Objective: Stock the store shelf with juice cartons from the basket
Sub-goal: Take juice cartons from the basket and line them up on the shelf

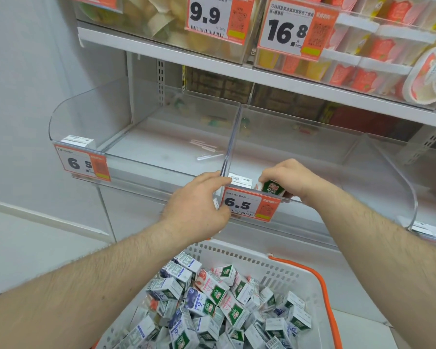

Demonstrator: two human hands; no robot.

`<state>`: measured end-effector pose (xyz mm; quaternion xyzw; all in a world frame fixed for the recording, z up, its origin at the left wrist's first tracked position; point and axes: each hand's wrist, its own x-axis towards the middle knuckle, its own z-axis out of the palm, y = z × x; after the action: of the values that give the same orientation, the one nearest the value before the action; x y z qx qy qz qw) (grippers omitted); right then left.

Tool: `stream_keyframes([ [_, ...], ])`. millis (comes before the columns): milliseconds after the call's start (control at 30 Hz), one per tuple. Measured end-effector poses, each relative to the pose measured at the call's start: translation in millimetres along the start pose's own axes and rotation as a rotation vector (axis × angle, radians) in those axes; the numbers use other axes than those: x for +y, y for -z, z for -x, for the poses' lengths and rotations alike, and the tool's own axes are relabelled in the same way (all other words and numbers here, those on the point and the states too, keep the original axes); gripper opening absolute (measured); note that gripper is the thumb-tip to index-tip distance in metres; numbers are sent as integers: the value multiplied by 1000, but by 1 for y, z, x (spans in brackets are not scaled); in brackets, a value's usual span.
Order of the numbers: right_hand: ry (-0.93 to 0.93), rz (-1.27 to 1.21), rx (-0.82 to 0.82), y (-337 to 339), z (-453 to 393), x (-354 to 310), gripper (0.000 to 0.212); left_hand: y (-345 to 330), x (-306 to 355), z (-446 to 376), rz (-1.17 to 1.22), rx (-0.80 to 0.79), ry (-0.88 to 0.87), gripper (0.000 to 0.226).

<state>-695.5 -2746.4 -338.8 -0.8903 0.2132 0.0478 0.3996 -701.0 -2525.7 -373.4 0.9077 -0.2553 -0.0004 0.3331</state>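
Note:
A white plastic basket (239, 251) at the bottom holds a heap of several small juice cartons (212, 298), white with green, blue or pink print. My right hand (293, 180) is shut on a green-and-white juice carton (274, 190), low at the front of the right shelf compartment (300, 157). Beside it, to the left, lies a white carton (239, 178) behind the front lip. My left hand (196, 205) pinches the front end of the clear divider (233, 137) between the two compartments. One more carton (78, 141) lies at the front left corner of the left compartment (166, 149).
Orange price tags reading 6.5 hang on the front lip, one (247, 204) below my hands and one (82, 163) at the left. The basket's orange handle (322, 285) hangs down its right side. Just overhead, an upper shelf (161, 50) carries clear bins of snacks (363, 51).

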Motion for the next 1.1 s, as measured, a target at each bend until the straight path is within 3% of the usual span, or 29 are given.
stream_keyframes([
  [133,9,-73,51,2,-1,2,21,1,-1,0,4,-1,-2,57],
  [233,29,-105,210,8,1,1,24,2,0,0,0,-1,-8,57],
  [367,-48,-409,388,23,8,0,22,1,-1,0,2,-7,-11,57],
  [700,-80,-428,337,19,15,-2,20,3,1,0,0,-14,-1,57],
  [833,-18,-203,334,16,12,-7,24,3,0,1,-4,-22,-9,58],
  [933,2,0,169,7,10,-10,24,4,0,1,-5,-25,-10,58],
  [1100,-12,124,-100,-3,4,-13,24,5,1,1,6,-31,-4,59],
])
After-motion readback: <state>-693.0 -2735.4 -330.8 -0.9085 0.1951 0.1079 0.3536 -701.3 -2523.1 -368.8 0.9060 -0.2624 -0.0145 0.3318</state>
